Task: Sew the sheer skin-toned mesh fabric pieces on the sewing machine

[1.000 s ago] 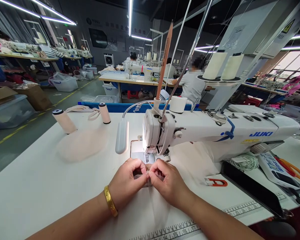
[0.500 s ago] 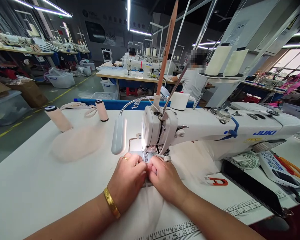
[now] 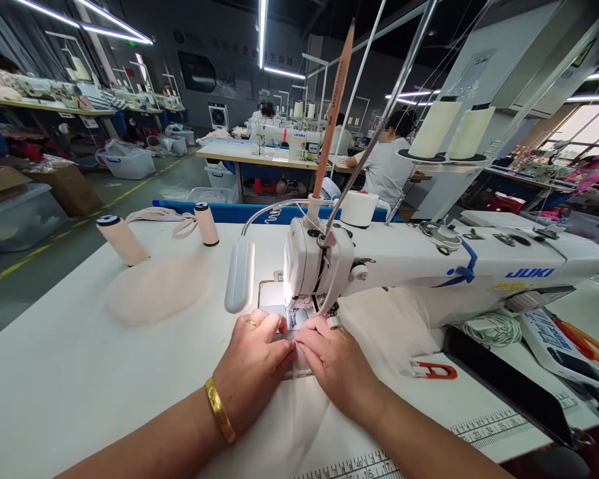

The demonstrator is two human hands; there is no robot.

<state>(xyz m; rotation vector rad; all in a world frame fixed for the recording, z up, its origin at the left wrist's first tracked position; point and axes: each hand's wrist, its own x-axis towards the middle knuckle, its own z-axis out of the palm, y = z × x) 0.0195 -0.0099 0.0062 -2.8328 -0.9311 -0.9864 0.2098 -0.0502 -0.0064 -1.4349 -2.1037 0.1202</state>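
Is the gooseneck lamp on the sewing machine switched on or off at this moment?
On. The plate area under the needle glows brightly beside the lamp head, just ahead of the left hand and right hand.

Bright ceiling strips [image 3: 262,26] overhead; my machine lamp [image 3: 240,274] glares on the needle plate. Edges bow outward. Sharp focus throughout.

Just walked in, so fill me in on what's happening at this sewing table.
A person sits at a white JUKI sewing machine. Both the left hand and right hand press a sheer pale fabric piece flat on the table, fingertips meeting just in front of the needle area. Two thread spools stand to the left.
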